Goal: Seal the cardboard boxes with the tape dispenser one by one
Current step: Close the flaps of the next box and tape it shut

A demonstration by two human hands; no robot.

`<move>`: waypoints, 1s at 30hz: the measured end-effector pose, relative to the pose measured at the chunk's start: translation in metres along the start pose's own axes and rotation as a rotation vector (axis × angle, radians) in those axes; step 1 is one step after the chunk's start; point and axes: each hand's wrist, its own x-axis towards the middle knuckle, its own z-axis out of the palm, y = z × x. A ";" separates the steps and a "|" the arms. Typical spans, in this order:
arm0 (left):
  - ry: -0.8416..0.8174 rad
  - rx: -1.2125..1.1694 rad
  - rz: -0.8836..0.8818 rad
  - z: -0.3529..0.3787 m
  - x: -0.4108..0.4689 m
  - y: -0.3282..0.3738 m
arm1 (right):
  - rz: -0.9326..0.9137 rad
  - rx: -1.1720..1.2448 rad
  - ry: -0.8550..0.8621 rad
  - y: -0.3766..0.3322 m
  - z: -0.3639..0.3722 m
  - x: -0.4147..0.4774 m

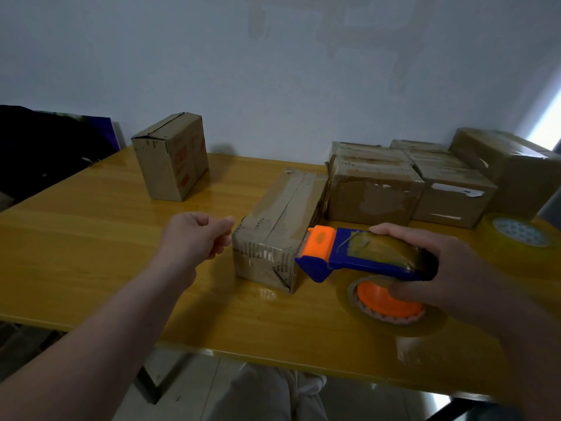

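Right now the right hand (449, 268) grips the blue and orange tape dispenser (364, 256), with fingers wrapped over its top and under its body. It is held low over the near right part of the yellow wooden table (91, 238). The tape roll (388, 302) sits on the dispenser's orange hub, beneath the hand. The dispenser's orange front end meets the near right upper edge of the long box (279, 232). That box lies in the middle of the table with one short end toward the near edge, its flaps closed and glossy tape strips showing on its top and near face. The left hand (197, 235) hovers just beside the box's near left upper corner. Its fingers are curled in and the thumb lies against the forefinger, with nothing visible in its hold; whether the fingertips touch the cardboard cannot be told. An upright box (171, 156) stands alone toward the far left corner, its top flaps shut. A cluster of boxes (373, 189) is packed side by side along the far edge toward the right corner, the nearest just beside the far end of the long box. A spare tape roll (519, 235) lies flat at the right edge. Something dark (36, 147) sits beyond the left edge, and light trousers (267, 396) show below the near edge.
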 end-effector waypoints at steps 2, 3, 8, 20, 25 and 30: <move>0.005 -0.014 0.003 -0.001 0.001 -0.003 | -0.003 -0.001 0.000 0.000 0.000 0.000; 0.007 -0.018 0.003 -0.001 0.001 -0.005 | -0.001 0.001 -0.001 -0.001 0.001 0.001; -0.013 -0.035 -0.036 0.000 0.003 -0.011 | 0.017 -0.005 -0.013 0.003 0.006 0.001; -0.122 0.053 -0.073 -0.003 0.004 -0.011 | 0.051 -0.030 -0.017 0.010 0.020 0.001; -0.193 0.088 -0.153 -0.003 0.003 -0.006 | 0.070 -0.003 -0.032 0.008 0.021 0.002; -0.306 0.294 -0.207 -0.009 0.005 0.001 | 0.088 0.018 -0.019 0.007 0.022 0.001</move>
